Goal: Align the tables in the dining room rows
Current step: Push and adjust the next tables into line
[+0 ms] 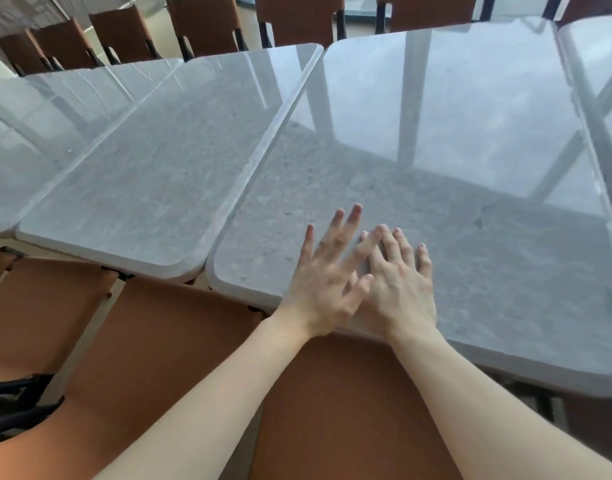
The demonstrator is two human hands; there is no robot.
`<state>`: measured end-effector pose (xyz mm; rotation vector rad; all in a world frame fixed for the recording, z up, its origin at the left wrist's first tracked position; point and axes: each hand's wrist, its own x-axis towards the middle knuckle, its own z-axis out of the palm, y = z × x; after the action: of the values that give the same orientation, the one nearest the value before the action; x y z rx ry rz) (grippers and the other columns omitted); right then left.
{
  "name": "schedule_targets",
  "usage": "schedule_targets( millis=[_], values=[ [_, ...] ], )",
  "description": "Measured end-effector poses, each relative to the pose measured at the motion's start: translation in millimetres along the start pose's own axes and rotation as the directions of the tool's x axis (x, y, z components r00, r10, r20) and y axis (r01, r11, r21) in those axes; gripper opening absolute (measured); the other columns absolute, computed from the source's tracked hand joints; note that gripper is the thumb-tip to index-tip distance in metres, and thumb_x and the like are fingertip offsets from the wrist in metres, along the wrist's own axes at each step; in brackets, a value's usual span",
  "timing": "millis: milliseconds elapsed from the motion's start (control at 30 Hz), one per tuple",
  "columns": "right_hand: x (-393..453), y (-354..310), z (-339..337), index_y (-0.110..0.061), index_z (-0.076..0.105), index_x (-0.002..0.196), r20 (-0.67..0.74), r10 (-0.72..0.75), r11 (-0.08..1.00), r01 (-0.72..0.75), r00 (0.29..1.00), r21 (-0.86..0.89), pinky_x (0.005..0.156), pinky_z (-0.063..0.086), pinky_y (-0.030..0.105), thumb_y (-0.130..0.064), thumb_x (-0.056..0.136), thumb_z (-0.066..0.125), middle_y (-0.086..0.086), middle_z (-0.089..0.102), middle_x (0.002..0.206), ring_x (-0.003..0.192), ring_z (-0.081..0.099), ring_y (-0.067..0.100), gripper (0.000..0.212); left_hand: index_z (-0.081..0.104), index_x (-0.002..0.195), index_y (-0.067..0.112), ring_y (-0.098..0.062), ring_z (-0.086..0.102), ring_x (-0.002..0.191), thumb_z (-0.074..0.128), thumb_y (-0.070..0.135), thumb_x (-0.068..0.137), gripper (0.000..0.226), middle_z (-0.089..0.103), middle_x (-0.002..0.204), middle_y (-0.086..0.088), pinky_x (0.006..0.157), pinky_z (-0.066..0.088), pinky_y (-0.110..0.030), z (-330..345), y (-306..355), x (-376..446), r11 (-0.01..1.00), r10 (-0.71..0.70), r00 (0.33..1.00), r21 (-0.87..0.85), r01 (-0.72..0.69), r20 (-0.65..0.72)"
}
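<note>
The grey stone-look table (436, 168) sits directly ahead in the row, its left edge running close beside the neighbouring table (152, 188), with its near edge set slightly nearer the person than the neighbour's. Both hands lie on its near edge: the right hand (398, 289) flat, fingers straight and spread, the left hand (325, 282) overlapping it, fingers splayed and gripping nothing. Palms down like this probably serves to push or slide the top into line. Brown chairs (349, 410) sit tucked below; more chairs (204, 22) line the far side.
</note>
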<state>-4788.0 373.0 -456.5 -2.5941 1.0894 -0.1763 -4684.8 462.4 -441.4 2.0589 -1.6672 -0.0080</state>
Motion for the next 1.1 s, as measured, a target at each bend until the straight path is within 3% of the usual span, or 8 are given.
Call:
schedule_targets(
  millis=[100, 167, 533, 633, 733, 800, 967, 1100],
  values=[
    [-1.2, 2.4, 0.1, -0.026, 0.011, 0.162, 0.016, -0.021, 1.000, 0.021, 1.000, -0.014, 0.126, -0.002, 0.048, -0.040, 0.104, 0.032, 0.003, 0.003, 0.171, 0.157, -0.004, 0.020, 0.063, 0.008, 0.158, 0.042, -0.011, -0.013, 0.155, 0.013, 0.054, 0.095, 0.064, -0.003, 0.169, 0.014, 0.122, -0.015, -0.054, 21.0, 4.1, 3.7, 0.974, -0.227, 0.963, 0.037, 0.224, 0.146],
    [-2.1, 1.7, -0.9, -0.025, 0.015, 0.161, 0.002, -0.026, 1.000, 0.026, 1.000, 0.012, 0.126, -0.001, 0.048, -0.035, 0.104, 0.032, 0.004, 0.005, 0.171, 0.158, -0.002, 0.021, 0.060, 0.011, 0.159, 0.040, -0.016, -0.006, 0.157, 0.002, 0.057, 0.091, 0.071, 0.006, 0.169, 0.014, 0.122, -0.009, -0.058, 29.2, 1.8, 0.6, 0.944, -0.322, 0.935, 0.130, 0.305, 0.145],
    [-3.1, 0.5, -6.3, -0.024, 0.027, 0.158, -0.013, -0.005, 0.989, 0.007, 1.000, 0.151, 0.126, -0.003, 0.043, -0.032, 0.105, 0.034, 0.002, 0.015, 0.170, 0.157, 0.003, 0.016, 0.054, 0.039, 0.155, 0.027, -0.017, 0.014, 0.156, 0.005, 0.056, 0.093, 0.076, 0.033, 0.163, 0.009, 0.125, 0.001, -0.051, 28.5, 6.1, -1.4, 0.948, -0.315, 0.948, 0.072, 0.311, 0.050],
    [-2.7, -0.4, -5.5, -0.017, 0.043, 0.150, -0.056, 0.031, 0.972, -0.017, 0.998, 0.236, 0.127, 0.000, 0.041, -0.027, 0.103, 0.039, 0.003, 0.027, 0.166, 0.156, 0.013, 0.015, 0.048, 0.043, 0.152, 0.026, -0.018, 0.014, 0.156, 0.005, 0.055, 0.094, 0.075, 0.034, 0.162, 0.008, 0.125, 0.003, -0.052, 29.2, 4.0, 0.8, 0.948, -0.307, 0.950, 0.102, 0.300, 0.057],
    [-5.0, -3.3, -9.4, -0.008, 0.066, 0.123, -0.177, 0.164, 0.892, -0.070, 0.970, 0.447, 0.124, 0.023, 0.044, -0.022, 0.090, 0.033, 0.010, 0.061, 0.140, 0.142, 0.046, 0.023, 0.049, 0.046, 0.150, 0.025, -0.020, 0.015, 0.156, 0.010, 0.054, 0.096, 0.071, 0.034, 0.163, 0.005, 0.125, 0.006, -0.055, 28.0, 5.3, 0.3, 0.944, -0.313, 0.945, 0.138, 0.300, 0.091],
    [-7.0, -4.0, -13.6, -0.003, 0.070, 0.111, -0.248, 0.245, 0.841, -0.078, 0.937, 0.535, 0.114, 0.040, 0.050, -0.020, 0.082, 0.030, 0.013, 0.070, 0.120, 0.126, 0.059, 0.029, 0.053, 0.047, 0.149, 0.024, -0.023, 0.018, 0.155, 0.019, 0.053, 0.094, 0.068, 0.037, 0.161, 0.003, 0.124, 0.008, -0.057, 26.0, 6.4, 0.7, 0.944, -0.308, 0.946, 0.159, 0.290, 0.103],
    [-7.4, -4.7, -32.2, -0.011, 0.064, 0.126, -0.067, 0.299, 0.733, -0.184, 0.952, 0.655, 0.114, 0.039, 0.039, -0.013, 0.073, 0.043, 0.003, 0.066, 0.127, 0.126, 0.054, 0.018, 0.057, 0.043, 0.150, 0.022, -0.028, 0.015, 0.155, 0.026, 0.052, 0.090, 0.069, 0.035, 0.162, -0.001, 0.122, 0.006, -0.061, 26.9, 4.1, 3.5, 0.940, -0.297, 0.938, 0.229, 0.255, 0.177],
    [-14.8, 0.0, -57.1, -0.020, 0.062, 0.125, 0.081, 0.422, 0.471, -0.295, 0.903, 0.831, 0.107, 0.047, 0.034, -0.004, 0.086, 0.049, -0.003, 0.067, 0.123, 0.118, 0.061, 0.008, 0.043, 0.040, 0.150, 0.021, -0.030, 0.012, 0.156, 0.026, 0.050, 0.087, 0.070, 0.032, 0.163, -0.002, 0.120, 0.005, -0.063, 28.1, 3.2, 3.3, 0.937, -0.298, 0.933, 0.251, 0.244, 0.203]
  ],
)
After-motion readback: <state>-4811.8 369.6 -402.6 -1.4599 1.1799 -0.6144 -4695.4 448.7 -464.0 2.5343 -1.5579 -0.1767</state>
